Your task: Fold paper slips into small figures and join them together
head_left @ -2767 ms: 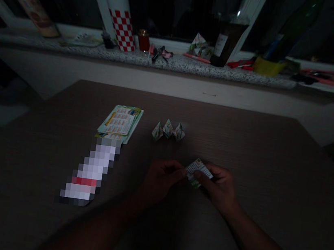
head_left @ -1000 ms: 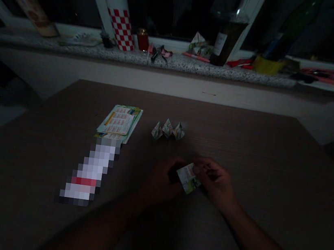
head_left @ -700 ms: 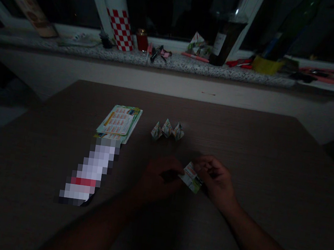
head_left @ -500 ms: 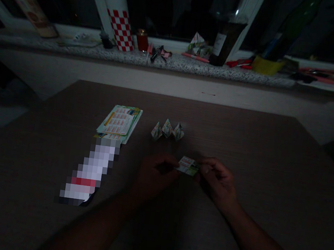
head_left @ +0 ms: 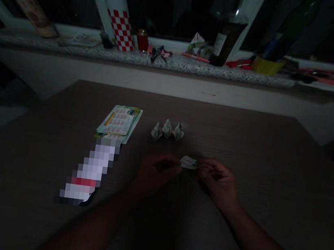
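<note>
Between my two hands is a small folded piece of printed paper (head_left: 188, 162), white with reddish print and some green. My left hand (head_left: 159, 173) pinches its left edge between thumb and fingers. The right edge is pinched by my right hand (head_left: 216, 180). Just beyond the hands stand three small pointed folded-paper pieces (head_left: 168, 129) in a row, made of similar printed paper. A stack of printed paper sheets (head_left: 120, 121) lies to their left. The scene is dim, so the paper's exact folds are hard to make out.
A phone (head_left: 89, 172) with a blurred screen lies on the wooden table (head_left: 246, 131), left of my arms. Behind the table, a granite windowsill (head_left: 175, 64) carries a checkered bottle (head_left: 121, 24), a dark cup (head_left: 225, 40), a green bottle (head_left: 297, 23) and pens.
The folded paper now shows smaller and flatter, with less green visible. My left hand has shifted slightly right; the right hand stays nearly in place. Everything else is unchanged.
</note>
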Demonstrator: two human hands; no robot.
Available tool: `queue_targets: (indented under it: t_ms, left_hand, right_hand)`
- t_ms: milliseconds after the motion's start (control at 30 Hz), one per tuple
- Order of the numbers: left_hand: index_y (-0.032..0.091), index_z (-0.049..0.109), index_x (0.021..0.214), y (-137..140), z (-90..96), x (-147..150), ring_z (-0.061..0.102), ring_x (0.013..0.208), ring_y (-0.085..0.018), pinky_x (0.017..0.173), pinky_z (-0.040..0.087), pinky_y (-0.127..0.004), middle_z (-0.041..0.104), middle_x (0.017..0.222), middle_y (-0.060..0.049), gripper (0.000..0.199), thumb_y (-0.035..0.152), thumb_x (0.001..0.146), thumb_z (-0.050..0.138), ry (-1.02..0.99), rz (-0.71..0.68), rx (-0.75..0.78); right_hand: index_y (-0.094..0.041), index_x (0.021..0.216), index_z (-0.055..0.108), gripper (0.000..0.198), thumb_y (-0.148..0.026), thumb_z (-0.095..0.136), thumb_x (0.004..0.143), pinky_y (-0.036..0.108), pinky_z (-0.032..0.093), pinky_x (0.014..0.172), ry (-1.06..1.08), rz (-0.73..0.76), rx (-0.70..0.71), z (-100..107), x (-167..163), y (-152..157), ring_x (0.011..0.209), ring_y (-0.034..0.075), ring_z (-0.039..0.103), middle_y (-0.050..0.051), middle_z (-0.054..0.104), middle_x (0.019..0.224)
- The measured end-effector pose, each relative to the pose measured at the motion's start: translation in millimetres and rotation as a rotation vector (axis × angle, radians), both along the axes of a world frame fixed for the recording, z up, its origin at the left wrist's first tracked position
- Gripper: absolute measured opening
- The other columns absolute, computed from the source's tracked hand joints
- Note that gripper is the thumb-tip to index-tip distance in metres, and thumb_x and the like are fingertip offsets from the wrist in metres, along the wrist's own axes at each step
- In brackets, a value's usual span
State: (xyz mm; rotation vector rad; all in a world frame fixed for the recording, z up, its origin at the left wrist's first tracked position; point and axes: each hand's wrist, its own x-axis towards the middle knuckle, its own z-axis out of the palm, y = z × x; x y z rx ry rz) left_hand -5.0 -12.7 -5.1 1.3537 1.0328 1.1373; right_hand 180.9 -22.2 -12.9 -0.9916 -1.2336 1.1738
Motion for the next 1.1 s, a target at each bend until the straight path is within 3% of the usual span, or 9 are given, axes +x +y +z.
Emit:
queue_targets:
  t_ms: [267, 533, 767, 967, 1100]
  left_hand:
    - [0.015, 0.066, 0.072, -1.9, 1.7, 2.2, 0.059, 0.067, -0.012, 0.064, 0.046, -0.023, 0.066, 0.079, -0.002, 0.008, 0.023, 0.074, 0.068, 0.037, -0.02, 0.049]
    - [0.014, 0.06, 0.064, -3.2, 0.5, 6.1, 0.058, 0.069, -0.011, 0.064, 0.044, -0.022, 0.063, 0.075, -0.002, 0.013, 0.018, 0.075, 0.065, 0.055, 0.004, 0.101]
    - [0.014, 0.057, 0.063, -4.1, 0.5, 8.3, 0.056, 0.066, -0.011, 0.06, 0.042, -0.021, 0.062, 0.073, -0.001, 0.014, 0.018, 0.071, 0.067, 0.054, 0.022, 0.058]
    - [0.014, 0.057, 0.068, -3.5, -0.3, 7.5, 0.054, 0.063, -0.01, 0.059, 0.041, -0.019, 0.059, 0.069, 0.0, 0.014, 0.021, 0.07, 0.07, 0.037, 0.003, -0.032]
    - [0.016, 0.06, 0.09, -1.4, -6.0, 7.8, 0.058, 0.069, -0.011, 0.063, 0.043, -0.021, 0.063, 0.077, -0.001, 0.025, 0.025, 0.07, 0.071, -0.087, -0.099, -0.153]
  right_hand:
    - [-0.017, 0.062, 0.063, 0.024, -0.036, 0.071, 0.073, 0.021, 0.039, 0.046, -0.077, -0.05, -0.023, -2.8, 0.5, 0.8, 0.049, 0.01, 0.051, 0.0, 0.06, 0.054]
    - [-0.016, 0.057, 0.058, 0.024, -0.03, 0.07, 0.073, 0.021, 0.039, 0.047, -0.109, -0.087, -0.016, -2.1, -3.8, -2.5, 0.05, 0.01, 0.051, 0.001, 0.06, 0.055]
    - [-0.016, 0.056, 0.058, 0.023, -0.028, 0.072, 0.07, 0.022, 0.04, 0.047, -0.154, -0.148, -0.001, -1.0, -4.8, -2.5, 0.05, 0.011, 0.054, 0.002, 0.063, 0.057]
    - [-0.016, 0.056, 0.058, 0.022, -0.028, 0.073, 0.068, 0.021, 0.041, 0.045, -0.214, -0.19, -0.007, 0.1, -4.6, -2.7, 0.047, 0.011, 0.053, 0.002, 0.062, 0.053]
    - [-0.017, 0.055, 0.056, 0.023, -0.027, 0.073, 0.068, 0.02, 0.04, 0.045, -0.262, -0.174, 0.022, 0.9, -4.2, -2.0, 0.046, 0.01, 0.052, 0.0, 0.06, 0.051]
